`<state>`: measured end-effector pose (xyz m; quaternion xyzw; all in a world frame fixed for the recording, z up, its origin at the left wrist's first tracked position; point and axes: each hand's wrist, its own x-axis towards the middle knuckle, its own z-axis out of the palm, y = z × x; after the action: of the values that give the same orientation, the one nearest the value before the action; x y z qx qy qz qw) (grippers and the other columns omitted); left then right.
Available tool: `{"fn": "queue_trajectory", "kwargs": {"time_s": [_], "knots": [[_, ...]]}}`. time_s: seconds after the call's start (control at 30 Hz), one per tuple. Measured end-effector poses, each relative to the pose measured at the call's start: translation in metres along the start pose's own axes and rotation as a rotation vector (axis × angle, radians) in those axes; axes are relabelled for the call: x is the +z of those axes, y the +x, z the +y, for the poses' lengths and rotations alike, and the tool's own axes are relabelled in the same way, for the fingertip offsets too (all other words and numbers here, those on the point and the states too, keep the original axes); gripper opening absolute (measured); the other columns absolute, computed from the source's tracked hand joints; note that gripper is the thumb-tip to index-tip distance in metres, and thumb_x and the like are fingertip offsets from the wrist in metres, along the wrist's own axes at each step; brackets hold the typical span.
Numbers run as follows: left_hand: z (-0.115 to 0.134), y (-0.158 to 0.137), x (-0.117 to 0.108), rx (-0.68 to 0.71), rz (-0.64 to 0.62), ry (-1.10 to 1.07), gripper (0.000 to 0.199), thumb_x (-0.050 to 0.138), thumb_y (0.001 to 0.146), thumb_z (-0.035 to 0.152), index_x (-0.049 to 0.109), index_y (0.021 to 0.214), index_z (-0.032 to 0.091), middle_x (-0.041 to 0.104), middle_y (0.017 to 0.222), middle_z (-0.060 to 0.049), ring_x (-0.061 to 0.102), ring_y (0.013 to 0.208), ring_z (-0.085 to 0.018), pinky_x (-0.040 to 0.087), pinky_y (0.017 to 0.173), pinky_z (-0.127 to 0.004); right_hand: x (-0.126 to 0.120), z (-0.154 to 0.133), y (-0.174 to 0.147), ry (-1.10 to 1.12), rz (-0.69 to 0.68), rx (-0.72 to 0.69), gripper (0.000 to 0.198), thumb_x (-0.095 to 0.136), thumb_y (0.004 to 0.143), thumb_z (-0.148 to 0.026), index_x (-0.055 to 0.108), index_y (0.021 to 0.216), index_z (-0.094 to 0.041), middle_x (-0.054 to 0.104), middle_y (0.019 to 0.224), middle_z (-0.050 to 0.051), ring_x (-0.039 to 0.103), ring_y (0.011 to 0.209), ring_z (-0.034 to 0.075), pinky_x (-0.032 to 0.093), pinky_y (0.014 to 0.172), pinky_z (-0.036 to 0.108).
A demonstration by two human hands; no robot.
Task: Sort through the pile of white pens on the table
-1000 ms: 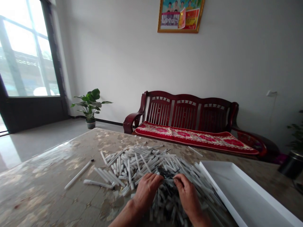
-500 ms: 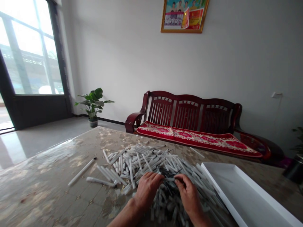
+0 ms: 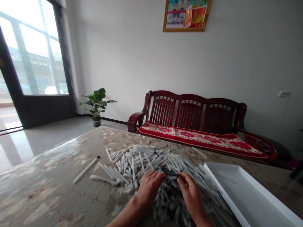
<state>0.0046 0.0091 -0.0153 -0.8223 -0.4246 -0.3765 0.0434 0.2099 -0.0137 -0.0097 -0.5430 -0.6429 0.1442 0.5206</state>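
My left hand and my right hand face each other over a heap of loose parts, fingertips pinched. Between them runs a short, pale, translucent pen-like tube, one end in each hand; its ends are hidden by my fingers. Behind and around my hands spreads a pile of whitish pen-like tubes, some with dark tips. Small black pieces lie among them just beyond my fingertips. Nearer to me, between my forearms, is a blurred cluster of short clear and dark pieces.
An open white shallow box stands at the right of the patterned table. A single dark-tipped tube lies apart on the left. Beyond the table are a red wooden bench and a potted plant.
The view has shifted slightly, so the scene sits a little further right. Both hands stay pinched on the tube over the heap, with only slight movement.
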Motion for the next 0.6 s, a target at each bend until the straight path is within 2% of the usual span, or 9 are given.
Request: {"fn": "queue_trajectory", "kwargs": {"time_s": [0.17,0.3,0.4,0.6], "knots": [[0.0027,0.0003,-0.0027,0.023,-0.009,0.003,0.016,0.054,0.097,0.03,0.068,0.091,0.025,0.075,0.077,-0.001,0.07,0.071,-0.019,0.051,0.07,-0.029,-0.0001,-0.0002,0.0,-0.065,-0.04,0.063,0.048,0.048,0.091,-0.061,0.073,0.08,-0.022,0.073,0.08,0.007,0.068,0.078,0.026,0.053,0.073,0.034],[0.0037,0.0004,-0.0046,0.023,0.0,-0.001,0.015,0.054,0.097,0.029,0.068,0.093,0.024,0.075,0.078,-0.001,0.07,0.072,-0.019,0.051,0.07,-0.029,0.0016,0.0022,0.0013,0.035,-0.006,0.041,0.043,0.056,0.087,-0.06,0.075,0.09,-0.021,0.076,0.091,0.008,0.07,0.09,0.026,0.054,0.082,0.033],[0.0035,0.0003,-0.0052,0.032,0.013,0.001,0.014,0.054,0.097,0.028,0.068,0.094,0.024,0.076,0.079,-0.001,0.07,0.072,-0.019,0.051,0.07,-0.029,0.0016,0.0001,0.0008,0.093,-0.005,0.075,0.044,0.057,0.087,-0.059,0.074,0.099,-0.02,0.076,0.099,0.008,0.07,0.093,0.025,0.055,0.083,0.032],[0.0034,0.0008,-0.0044,0.061,0.032,0.004,0.015,0.054,0.097,0.027,0.068,0.092,0.024,0.075,0.075,0.0,0.07,0.07,-0.018,0.051,0.068,-0.027,0.003,-0.0015,0.0012,0.031,-0.053,0.092,0.044,0.053,0.088,-0.06,0.073,0.081,-0.021,0.073,0.076,0.005,0.068,0.074,0.024,0.054,0.071,0.031]]}}
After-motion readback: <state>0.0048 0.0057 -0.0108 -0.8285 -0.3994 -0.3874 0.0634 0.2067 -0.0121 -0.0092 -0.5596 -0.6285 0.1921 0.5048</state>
